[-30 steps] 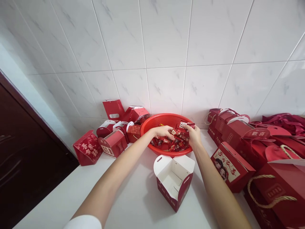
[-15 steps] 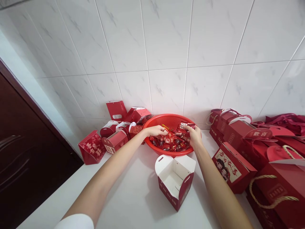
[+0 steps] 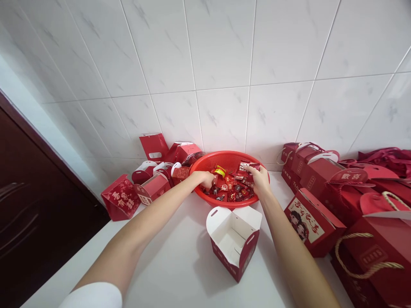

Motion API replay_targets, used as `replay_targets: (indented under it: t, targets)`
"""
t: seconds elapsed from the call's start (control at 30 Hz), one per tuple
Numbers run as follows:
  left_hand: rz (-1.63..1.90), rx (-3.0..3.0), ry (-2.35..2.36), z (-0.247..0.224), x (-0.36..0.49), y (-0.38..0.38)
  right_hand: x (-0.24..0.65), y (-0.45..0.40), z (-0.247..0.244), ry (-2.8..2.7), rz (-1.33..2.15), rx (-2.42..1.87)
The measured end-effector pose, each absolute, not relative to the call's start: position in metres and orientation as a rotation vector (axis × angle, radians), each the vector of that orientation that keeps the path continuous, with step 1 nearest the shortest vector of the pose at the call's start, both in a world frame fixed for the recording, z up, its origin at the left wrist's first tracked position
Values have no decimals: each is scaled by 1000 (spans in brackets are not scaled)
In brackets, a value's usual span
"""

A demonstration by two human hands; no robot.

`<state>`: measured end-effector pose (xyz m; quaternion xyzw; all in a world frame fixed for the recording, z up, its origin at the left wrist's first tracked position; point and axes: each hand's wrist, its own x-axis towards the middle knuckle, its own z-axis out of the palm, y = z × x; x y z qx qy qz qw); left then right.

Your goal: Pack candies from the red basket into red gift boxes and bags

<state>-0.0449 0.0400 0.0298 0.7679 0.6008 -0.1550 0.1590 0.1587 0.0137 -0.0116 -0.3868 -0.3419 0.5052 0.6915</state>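
A red oval plastic basket (image 3: 231, 155) holds many small wrapped candies (image 3: 236, 189), mostly red, one of them with a yellow wrapper (image 3: 220, 171). Inside its left part is my left hand (image 3: 207, 179), fingers bent down among the candies; what they grip, if anything, is hidden. My right hand (image 3: 259, 179), at the basket's right side, pinches a red packet (image 3: 245, 166) with a white label. In front of the basket stands an open red box (image 3: 236, 239) with a white inside, its flaps spread.
Several red gift boxes (image 3: 154, 188) are grouped left of the basket. More red boxes (image 3: 313, 218), some with rope handles, crowd the right side, with dark red ribbons (image 3: 385, 160) behind. A tiled wall (image 3: 221, 111) rises behind the white table (image 3: 170, 256).
My left hand has moved left and lower into the candies, leaving the yellow wrapper in fuller view. My right hand still holds the packet. The whole view has shifted slightly.
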Motion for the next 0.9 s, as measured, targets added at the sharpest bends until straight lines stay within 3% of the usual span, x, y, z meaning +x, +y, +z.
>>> replay_targets:
  t: [0.23,0.47,0.7,0.9]
  targets:
    - [-322,2345,1684,29,-12,30,160,16,-13,-720,1124,-872]
    - [-261,2596,1040,19,51,23,163,19,-12,-634,1023,-914]
    - [-443,2613,1394,1,61,46,160,16,-10,-578,1029,-838]
    - [-429,2524,1343,-4,61,54,159,16,-8,-582,1024,-854]
